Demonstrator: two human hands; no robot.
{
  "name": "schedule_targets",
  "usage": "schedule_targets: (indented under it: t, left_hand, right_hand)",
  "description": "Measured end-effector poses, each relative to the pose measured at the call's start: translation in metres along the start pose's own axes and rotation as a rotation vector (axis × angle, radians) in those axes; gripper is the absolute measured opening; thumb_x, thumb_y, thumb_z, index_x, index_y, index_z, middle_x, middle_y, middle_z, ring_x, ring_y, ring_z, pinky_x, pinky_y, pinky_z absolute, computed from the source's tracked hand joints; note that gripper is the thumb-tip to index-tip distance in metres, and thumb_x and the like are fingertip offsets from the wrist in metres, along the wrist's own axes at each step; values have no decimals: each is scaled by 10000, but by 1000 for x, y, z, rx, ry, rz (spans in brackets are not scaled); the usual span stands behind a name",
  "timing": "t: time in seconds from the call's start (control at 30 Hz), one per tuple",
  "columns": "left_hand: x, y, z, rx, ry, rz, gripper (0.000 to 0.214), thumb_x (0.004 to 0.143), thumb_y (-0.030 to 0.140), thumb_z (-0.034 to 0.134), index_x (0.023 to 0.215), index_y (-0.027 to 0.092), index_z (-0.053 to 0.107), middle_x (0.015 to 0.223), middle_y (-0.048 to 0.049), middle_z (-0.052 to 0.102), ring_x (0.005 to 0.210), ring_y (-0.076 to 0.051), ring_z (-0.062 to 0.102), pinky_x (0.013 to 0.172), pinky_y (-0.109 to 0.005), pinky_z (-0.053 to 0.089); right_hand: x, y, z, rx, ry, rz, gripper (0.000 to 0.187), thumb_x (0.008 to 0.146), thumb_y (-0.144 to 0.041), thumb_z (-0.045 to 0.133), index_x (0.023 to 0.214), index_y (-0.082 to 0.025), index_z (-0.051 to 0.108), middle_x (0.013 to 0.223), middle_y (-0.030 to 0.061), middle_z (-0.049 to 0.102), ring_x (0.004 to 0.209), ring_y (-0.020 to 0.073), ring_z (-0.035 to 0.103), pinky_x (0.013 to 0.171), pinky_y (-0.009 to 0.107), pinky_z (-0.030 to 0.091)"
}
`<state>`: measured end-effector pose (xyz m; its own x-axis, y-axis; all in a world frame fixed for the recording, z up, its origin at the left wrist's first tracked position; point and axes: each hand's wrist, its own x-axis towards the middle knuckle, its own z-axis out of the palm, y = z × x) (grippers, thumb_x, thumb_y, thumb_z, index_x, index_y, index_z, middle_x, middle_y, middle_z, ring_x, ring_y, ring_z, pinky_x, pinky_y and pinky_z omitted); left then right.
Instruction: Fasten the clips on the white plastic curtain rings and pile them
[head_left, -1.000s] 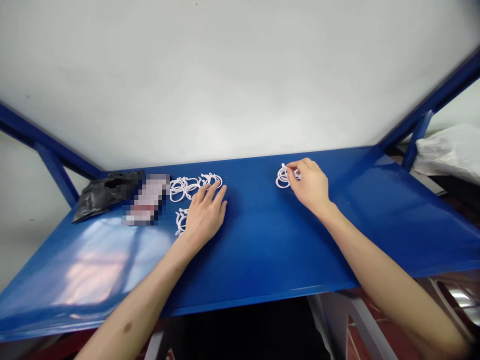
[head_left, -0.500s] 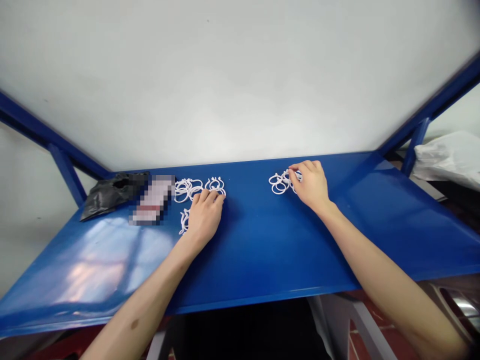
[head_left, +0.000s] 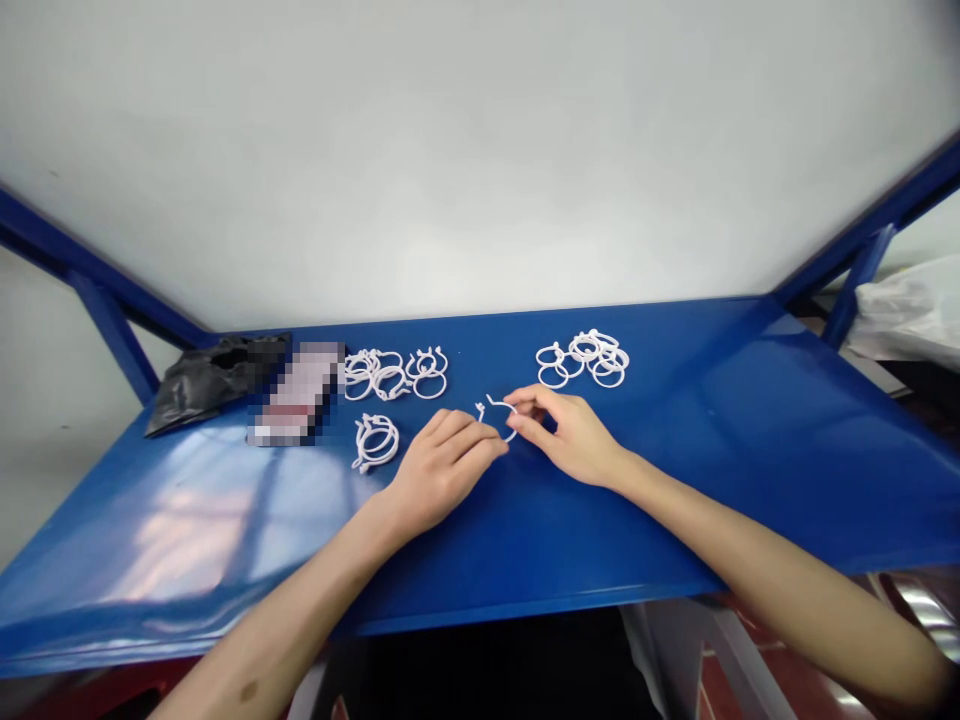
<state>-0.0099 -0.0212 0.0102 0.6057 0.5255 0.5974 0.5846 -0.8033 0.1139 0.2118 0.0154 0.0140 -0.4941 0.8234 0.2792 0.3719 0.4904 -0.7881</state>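
Observation:
My left hand (head_left: 442,465) and my right hand (head_left: 566,435) meet at the middle of the blue shelf (head_left: 525,520). Both pinch one white plastic ring (head_left: 496,412) whose ends stand apart, left fingers at its lower side and right fingers at its right side. A pile of white rings (head_left: 394,372) lies behind my left hand, with a small separate stack of rings (head_left: 375,440) nearer. Another group of white rings (head_left: 585,360) lies behind my right hand.
A black plastic bag (head_left: 214,385) and a blurred flat packet (head_left: 296,395) lie at the shelf's far left. Blue frame struts (head_left: 112,340) rise at both ends. A white wall stands behind. A white bag (head_left: 911,310) sits off to the right.
Both hands left their ring piles and drew together at the shelf's middle. A single ring came from the left pile and both hands now grip it.

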Motion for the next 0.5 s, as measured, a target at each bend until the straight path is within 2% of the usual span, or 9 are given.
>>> schedule_targets:
  t: [0.17, 0.27, 0.33, 0.5]
  left_hand:
    - [-1, 4, 4, -21, 16, 51, 159, 966, 97, 545, 1024, 220, 626, 967, -16, 732, 852, -162, 608, 778, -317, 467]
    - [-1, 5, 7, -5, 144, -131, 51, 953, 174, 601, 986, 211, 612, 942, -39, 688, 850, -169, 613, 765, -311, 491]
    - [-1, 5, 9, 7, 176, -290, 39, 952, 235, 617, 969, 203, 604, 930, -46, 672, 863, -181, 623, 774, -320, 506]
    - [-1, 2, 11, -136, -24, -523, 99, 986, 277, 566, 1008, 205, 630, 900, -18, 714, 806, -170, 650, 739, -301, 511]
  right_hand:
    - [-4, 0, 6, 105, 11, 46, 158, 959, -312, 616, 1091, -231, 583, 803, -30, 719, 715, 128, 684, 703, 264, 536]
    - [-5, 2, 6, 92, 52, 22, 183, 964, -325, 611, 1119, -240, 566, 795, -31, 717, 704, 133, 686, 699, 272, 537]
    - [-6, 1, 6, 85, 57, 9, 183, 965, -336, 616, 1116, -241, 574, 802, -27, 722, 712, 137, 695, 695, 272, 539]
    - [-8, 2, 7, 57, 31, -8, 172, 971, -317, 615, 1122, -237, 595, 821, -22, 735, 752, 140, 711, 701, 264, 543]
